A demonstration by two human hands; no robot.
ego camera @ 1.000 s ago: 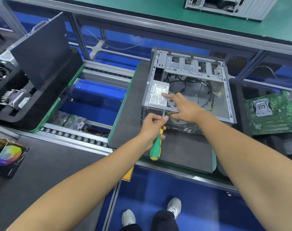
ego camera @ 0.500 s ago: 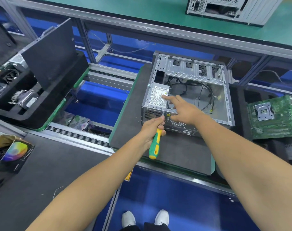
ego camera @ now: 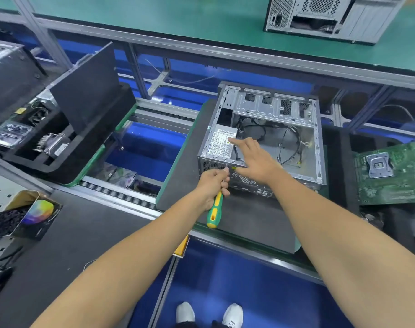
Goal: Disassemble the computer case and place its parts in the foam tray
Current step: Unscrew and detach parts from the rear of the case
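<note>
Left hand (ego camera: 213, 181) grips screwdriver (ego camera: 214, 209) at the case (ego camera: 316, 147) rear, 6 o'clock edge; right hand (ego camera: 254, 159) (fingers straight) presses the power supply (ego camera: 219, 144).

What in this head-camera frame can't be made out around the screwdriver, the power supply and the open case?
- Tip of the green-and-yellow-handled screwdriver and any screw: hidden by the left hand, head view.
- Label text on the grey metal power supply: too small.
- Right hand contact: fingers lie over the supply; pressing force unclear.
- Near floor of the open silver computer case: covered by the right hand.
- Green motherboard: cut off by the right edge.
</note>
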